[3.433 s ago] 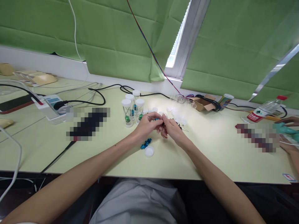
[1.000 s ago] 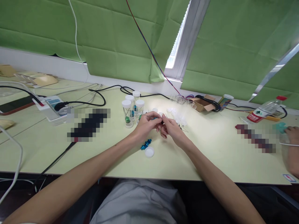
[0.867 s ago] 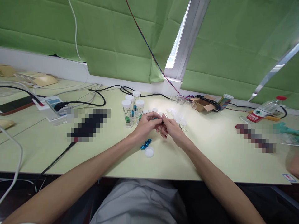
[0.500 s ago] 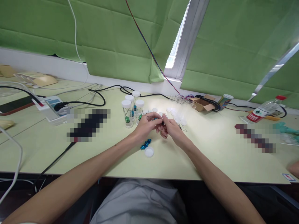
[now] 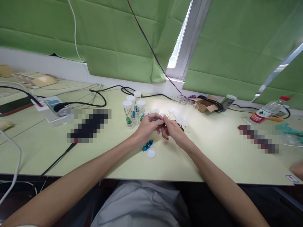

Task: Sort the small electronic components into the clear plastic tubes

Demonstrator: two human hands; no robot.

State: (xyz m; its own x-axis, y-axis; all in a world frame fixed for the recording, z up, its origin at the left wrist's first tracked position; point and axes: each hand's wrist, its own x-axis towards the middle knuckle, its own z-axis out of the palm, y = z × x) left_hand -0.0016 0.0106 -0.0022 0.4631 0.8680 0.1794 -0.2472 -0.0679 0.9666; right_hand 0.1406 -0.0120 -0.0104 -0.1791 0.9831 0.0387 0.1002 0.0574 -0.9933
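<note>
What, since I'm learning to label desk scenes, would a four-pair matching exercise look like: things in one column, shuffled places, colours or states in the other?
1. Left hand
2. Clear tubes holding green or blue pieces
3. Loose round cap
4. Plastic bottle

A. Lying beside shiny blue parts
B. Red-capped, at the view's right
C. Holding a small dark piece together with the right hand
D. Standing upright, white-capped

Pairs: 1-C; 2-D; 3-A; 4-B

"What finishes do we see?"
"We see glossy blue parts [image 5: 147, 145] that look like metal, and clear, smooth plastic tubes [image 5: 128, 115] with matt white caps [image 5: 128, 103]."
"Around them?"
"We have a smooth tabletop [image 5: 201, 148] and creased, matt, cloth-like blinds [image 5: 118, 37]."
</note>
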